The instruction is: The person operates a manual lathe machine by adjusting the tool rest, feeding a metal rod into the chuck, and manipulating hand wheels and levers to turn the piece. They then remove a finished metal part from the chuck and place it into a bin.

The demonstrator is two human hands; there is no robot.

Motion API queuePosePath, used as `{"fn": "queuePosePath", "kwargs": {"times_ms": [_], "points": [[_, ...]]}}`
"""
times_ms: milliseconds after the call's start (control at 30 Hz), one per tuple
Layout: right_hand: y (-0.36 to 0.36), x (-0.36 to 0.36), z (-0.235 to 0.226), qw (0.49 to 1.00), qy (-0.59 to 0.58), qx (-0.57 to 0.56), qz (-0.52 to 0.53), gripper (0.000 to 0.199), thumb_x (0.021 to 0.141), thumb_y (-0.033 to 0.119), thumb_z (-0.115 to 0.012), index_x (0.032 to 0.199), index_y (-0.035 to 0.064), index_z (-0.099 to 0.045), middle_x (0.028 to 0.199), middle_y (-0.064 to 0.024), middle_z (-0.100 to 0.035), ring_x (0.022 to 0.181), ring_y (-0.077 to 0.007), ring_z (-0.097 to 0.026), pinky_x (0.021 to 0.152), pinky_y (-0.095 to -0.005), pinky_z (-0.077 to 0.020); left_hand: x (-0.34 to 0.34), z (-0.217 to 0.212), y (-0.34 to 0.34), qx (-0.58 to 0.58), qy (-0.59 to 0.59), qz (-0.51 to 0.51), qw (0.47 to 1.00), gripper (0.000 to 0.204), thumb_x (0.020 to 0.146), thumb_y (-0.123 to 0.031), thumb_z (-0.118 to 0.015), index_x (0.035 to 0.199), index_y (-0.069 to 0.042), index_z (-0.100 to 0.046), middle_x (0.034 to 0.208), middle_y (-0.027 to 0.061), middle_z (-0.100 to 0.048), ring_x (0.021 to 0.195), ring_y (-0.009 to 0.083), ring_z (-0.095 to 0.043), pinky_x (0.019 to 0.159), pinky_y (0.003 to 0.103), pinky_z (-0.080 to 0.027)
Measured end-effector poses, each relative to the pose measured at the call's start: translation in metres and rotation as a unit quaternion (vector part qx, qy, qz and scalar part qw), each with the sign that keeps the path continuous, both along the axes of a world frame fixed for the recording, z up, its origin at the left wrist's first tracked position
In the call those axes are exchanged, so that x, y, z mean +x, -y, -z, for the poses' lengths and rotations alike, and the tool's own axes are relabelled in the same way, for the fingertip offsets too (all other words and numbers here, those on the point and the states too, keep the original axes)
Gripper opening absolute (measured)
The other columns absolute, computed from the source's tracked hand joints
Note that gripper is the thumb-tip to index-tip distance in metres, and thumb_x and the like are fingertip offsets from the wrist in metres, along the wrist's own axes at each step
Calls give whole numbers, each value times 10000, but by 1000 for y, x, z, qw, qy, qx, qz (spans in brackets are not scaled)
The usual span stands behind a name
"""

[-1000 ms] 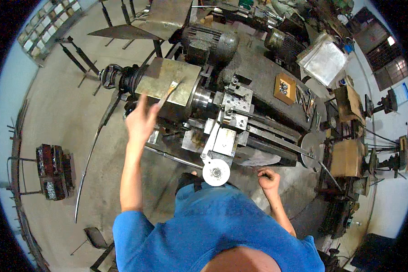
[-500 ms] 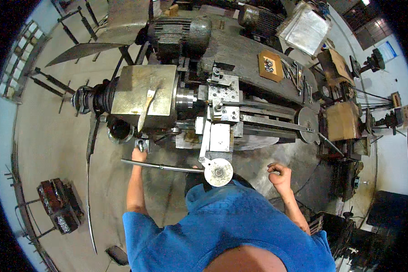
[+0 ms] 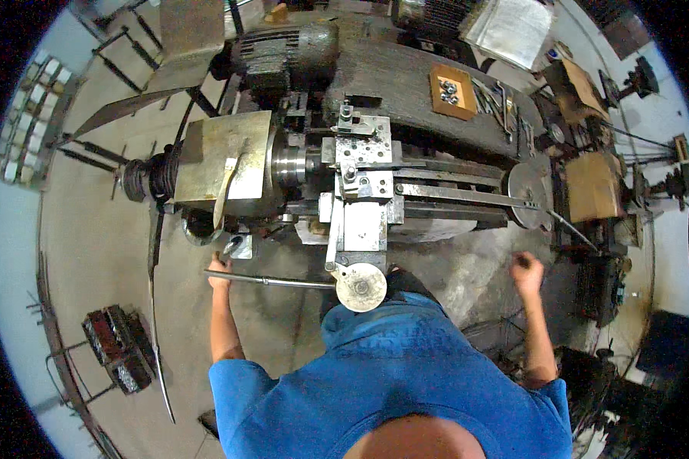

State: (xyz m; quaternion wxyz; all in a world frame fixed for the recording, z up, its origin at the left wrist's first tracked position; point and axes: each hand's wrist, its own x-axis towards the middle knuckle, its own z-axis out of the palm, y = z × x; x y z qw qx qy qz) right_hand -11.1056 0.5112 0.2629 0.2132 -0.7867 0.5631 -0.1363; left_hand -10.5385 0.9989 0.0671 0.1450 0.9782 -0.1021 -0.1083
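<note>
Floor shows between the dial and the right hand, its fingers curled inward. Left arm stretches forward; the left hand is at the rod's outer end, but its grip I cannot tell.

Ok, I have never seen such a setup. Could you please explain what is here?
A camera on the person's head looks down, so the blue shirt appears below. Ahead is a metalworking machine, probably a lathe. A brush lies on its flat metal plate; farther back, a box holds metal parts, tools beside it. The left hand is by the end of a long rod; whether it grips anything is unclear. The right hand is away from the machine, apparently empty.
</note>
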Motion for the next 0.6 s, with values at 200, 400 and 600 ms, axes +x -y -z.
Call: {"fn": "queuePosePath", "kwargs": {"times_ms": [200, 400, 600], "points": [[190, -131, 31, 964, -207, -162, 30, 660, 605, 95, -615, 1240, 68, -437, 1095, -182, -568, 966, -342, -556, 816, -383, -436, -59, -36, -22, -302, -90, -203, 927, 376, 705, -38, -564, 1070, 47, -537, 760, 158, -631, 586, 225, -627, 573, 321, -493], [291, -166, 66, 933, -359, -29, -4, 650, 654, 119, -581, 1272, 72, -386, 1093, -198, -564, 1014, -357, -534, 841, -404, -444, -118, -119, 13, -484, -152, -333, 795, 417, 791, -38, -523, 1187, 49, -427, 882, 165, -616, 639, 225, -631, 573, 298, -511], [314, -212, 112, 937, -349, -21, -22, 377, 648, 264, -635, 948, 58, -535, 858, -182, -615, 792, -350, -596, 673, -413, -490, -105, -113, 58, -479, -135, -378, 781, 348, 822, -140, -557, 1028, 113, -435, 751, 211, -604, 548, 256, -615, 474, 338, -520]]}}
